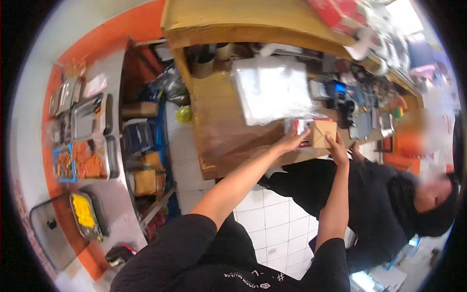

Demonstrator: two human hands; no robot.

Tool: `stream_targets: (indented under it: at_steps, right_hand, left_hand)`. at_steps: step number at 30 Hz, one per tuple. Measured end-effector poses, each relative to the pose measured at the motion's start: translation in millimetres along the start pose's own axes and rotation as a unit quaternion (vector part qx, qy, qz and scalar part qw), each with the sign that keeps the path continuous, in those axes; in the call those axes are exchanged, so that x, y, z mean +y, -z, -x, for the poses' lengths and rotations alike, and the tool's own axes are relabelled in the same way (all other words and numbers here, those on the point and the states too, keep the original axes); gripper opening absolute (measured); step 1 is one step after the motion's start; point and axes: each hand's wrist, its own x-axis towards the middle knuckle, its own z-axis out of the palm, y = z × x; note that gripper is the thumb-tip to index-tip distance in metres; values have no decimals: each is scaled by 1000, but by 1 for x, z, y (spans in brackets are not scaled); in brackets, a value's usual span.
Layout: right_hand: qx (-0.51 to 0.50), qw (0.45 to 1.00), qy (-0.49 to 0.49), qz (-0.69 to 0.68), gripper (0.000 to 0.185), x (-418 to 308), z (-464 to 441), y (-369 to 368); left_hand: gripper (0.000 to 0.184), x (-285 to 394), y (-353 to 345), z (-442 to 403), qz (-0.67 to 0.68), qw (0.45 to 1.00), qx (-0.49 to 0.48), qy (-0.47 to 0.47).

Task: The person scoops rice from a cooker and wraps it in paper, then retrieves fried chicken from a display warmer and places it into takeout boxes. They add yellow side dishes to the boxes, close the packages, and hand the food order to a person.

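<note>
A small brown cardboard food box point(323, 134) with folded flaps is in my right hand point(339, 150), whose thumb lies on its face. My left hand point(291, 140) is just to the left, its fingers bent close to the box's left edge. Between and behind its fingers shows a red-and-white item point(305, 125); blur hides what it is and how firmly I grip it. Both hands are over the front edge of the wooden table point(219, 131). Behind them on the table lies a stack of clear plastic bags point(272, 90).
To the right, a co-worker in black point(374, 204) stands close, one hand point(357, 152) near the table edge. A device with a blue screen point(339, 88) stands on the table. At left, a metal counter point(114, 194) carries trays and a container of yellow food point(83, 211).
</note>
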Motion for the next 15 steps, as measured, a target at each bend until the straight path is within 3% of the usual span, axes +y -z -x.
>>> stream_targets:
  at_steps: [1,3,4,6,7,8,9,10,11,12,13,14,15]
  right_hand:
    - [47,997,-54,35,74,6,-3,-5]
    - [102,993,-62,9,64,49,-18,10]
    - [51,998,-10,18,57,74,-27,31]
    - [166,965,95,180,53,61,-17,6]
    - [199,862,329,330,49,93,-38,44]
    - [354,796,280,404,50,57,-13,-11]
    - [395,798,294,348,47,20,10,-79]
    - [375,819,258,349,40,-22,55,-167]
    - [245,843,405,255,33,-7,46,-195]
    - [166,876,386,236,27,18,41,-229]
    - [55,841,412,345,25,10,60,-291]
    - [-140,918,305,211,25,-9,103,-365]
    - [-242,897,293,225,25,-18,134,-414]
  left_hand:
    - [95,-12,11,-3,-9,995,-94,32]
    - [93,-27,33,14,-23,989,-144,-9]
    - [82,-36,43,39,-44,991,-101,-80]
    - [52,11,101,102,-112,975,-190,10]
    - [40,15,126,150,-83,992,-97,-10]
    - [31,20,146,200,-56,998,-7,-38]
    - [29,12,174,246,-66,997,16,-42]
    - [28,3,199,295,-77,995,28,-51]
    - [27,18,222,355,-211,973,91,-19]
    - [32,21,245,408,-164,982,98,1]
    - [44,41,255,468,-16,979,179,100]
    - [52,54,259,521,26,937,313,152]
    - [52,32,257,564,-3,907,386,171]
